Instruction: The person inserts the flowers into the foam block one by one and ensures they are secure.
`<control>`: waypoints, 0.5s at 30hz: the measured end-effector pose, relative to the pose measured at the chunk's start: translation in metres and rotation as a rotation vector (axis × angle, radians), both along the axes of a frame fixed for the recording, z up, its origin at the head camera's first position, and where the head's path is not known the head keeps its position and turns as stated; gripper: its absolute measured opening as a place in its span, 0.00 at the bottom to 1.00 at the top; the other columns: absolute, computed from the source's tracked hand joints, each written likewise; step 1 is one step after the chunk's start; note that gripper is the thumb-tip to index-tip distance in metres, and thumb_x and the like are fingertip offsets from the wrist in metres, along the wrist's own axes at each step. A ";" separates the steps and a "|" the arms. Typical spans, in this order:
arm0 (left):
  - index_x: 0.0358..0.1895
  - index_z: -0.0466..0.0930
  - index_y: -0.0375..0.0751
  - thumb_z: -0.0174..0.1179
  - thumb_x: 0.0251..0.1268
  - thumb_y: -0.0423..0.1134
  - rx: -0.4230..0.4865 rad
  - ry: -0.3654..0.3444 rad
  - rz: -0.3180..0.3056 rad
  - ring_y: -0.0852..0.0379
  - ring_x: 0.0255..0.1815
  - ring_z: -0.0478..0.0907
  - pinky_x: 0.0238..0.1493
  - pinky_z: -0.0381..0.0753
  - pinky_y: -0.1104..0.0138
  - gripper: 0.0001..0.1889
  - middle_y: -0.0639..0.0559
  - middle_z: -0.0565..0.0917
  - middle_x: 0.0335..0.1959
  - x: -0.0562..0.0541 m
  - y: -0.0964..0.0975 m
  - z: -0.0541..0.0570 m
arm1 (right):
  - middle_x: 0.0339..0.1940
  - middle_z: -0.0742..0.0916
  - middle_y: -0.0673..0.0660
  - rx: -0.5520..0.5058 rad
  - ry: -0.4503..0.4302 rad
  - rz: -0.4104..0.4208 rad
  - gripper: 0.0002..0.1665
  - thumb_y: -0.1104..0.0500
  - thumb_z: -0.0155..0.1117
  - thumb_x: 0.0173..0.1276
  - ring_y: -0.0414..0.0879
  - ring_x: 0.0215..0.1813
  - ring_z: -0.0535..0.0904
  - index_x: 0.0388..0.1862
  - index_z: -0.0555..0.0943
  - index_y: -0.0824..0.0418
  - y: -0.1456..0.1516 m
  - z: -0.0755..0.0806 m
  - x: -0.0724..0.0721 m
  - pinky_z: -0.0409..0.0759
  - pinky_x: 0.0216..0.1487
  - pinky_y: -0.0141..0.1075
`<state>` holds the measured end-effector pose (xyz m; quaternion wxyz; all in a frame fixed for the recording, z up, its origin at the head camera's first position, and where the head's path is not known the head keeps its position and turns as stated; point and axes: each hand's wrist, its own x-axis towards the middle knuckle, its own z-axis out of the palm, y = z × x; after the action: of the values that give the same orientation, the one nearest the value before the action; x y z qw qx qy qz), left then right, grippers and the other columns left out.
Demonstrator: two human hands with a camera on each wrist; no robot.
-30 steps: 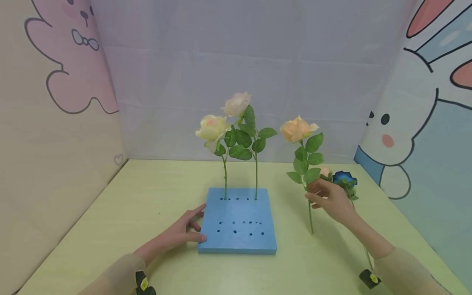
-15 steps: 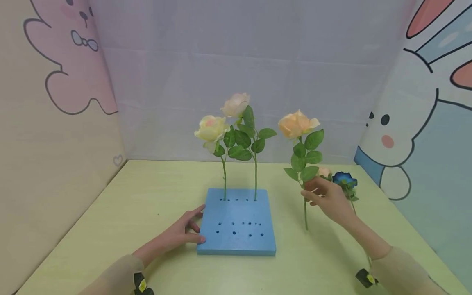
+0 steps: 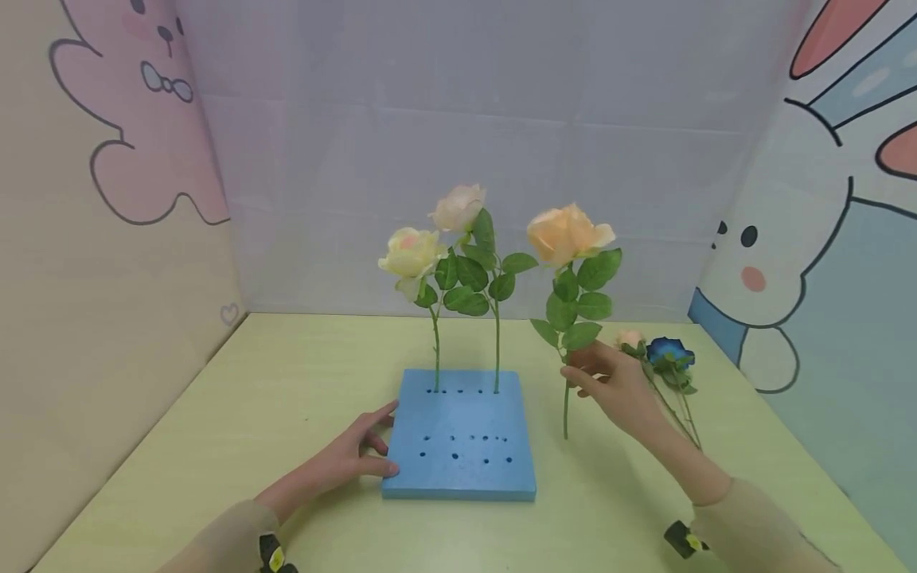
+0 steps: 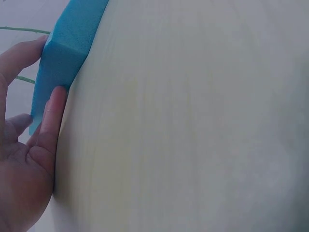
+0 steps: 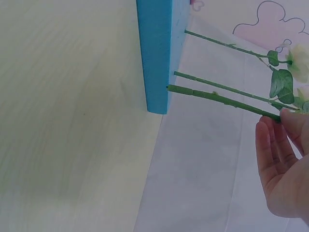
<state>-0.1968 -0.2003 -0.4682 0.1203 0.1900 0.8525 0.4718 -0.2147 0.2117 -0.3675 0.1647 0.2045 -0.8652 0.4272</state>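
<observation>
Covering, left sleeve (image 3: 222,541) and right sleeve (image 3: 748,521): long, plain beige fabric, each ending in a cuff short of the hand. A thin dark line marks the right sleeve. Left wrist unit (image 3: 269,549): compact, black, yellow patch, partly cut off in the head view. Right wrist unit (image 3: 677,539): black, angular block, yellow patch, beside the cuff. Left hand (image 3: 360,451) and right hand (image 3: 622,390): bare.

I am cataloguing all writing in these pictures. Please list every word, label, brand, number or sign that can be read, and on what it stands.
None can be read, neither on the blue board nor on the peach flower.
Side walls show only drawings: a rabbit, a pink animal, a heart.
Yellow marks near both sleeves: too small to read, if text.
</observation>
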 end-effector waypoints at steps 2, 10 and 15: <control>0.80 0.47 0.47 0.70 0.59 0.48 -0.002 0.003 -0.003 0.54 0.51 0.73 0.49 0.73 0.67 0.51 0.37 0.64 0.72 0.000 0.000 0.000 | 0.36 0.88 0.61 -0.022 0.019 0.010 0.10 0.60 0.67 0.68 0.36 0.32 0.85 0.46 0.82 0.63 -0.005 0.000 -0.001 0.84 0.32 0.33; 0.80 0.47 0.46 0.70 0.58 0.48 -0.014 0.002 0.003 0.54 0.51 0.73 0.49 0.73 0.67 0.51 0.37 0.64 0.72 0.000 0.001 0.000 | 0.33 0.89 0.61 -0.056 0.073 0.064 0.09 0.61 0.67 0.67 0.38 0.30 0.86 0.43 0.83 0.64 -0.027 0.002 0.000 0.84 0.30 0.34; 0.80 0.46 0.46 0.70 0.58 0.48 -0.007 0.001 -0.002 0.53 0.52 0.73 0.48 0.73 0.67 0.51 0.36 0.63 0.72 0.000 0.001 0.000 | 0.31 0.90 0.60 -0.089 0.082 0.090 0.07 0.62 0.67 0.67 0.41 0.29 0.86 0.42 0.82 0.62 -0.040 0.000 0.001 0.84 0.30 0.35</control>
<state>-0.1969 -0.1994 -0.4685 0.1213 0.1908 0.8539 0.4687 -0.2137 0.1719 -0.3674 0.1895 0.2531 -0.8277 0.4636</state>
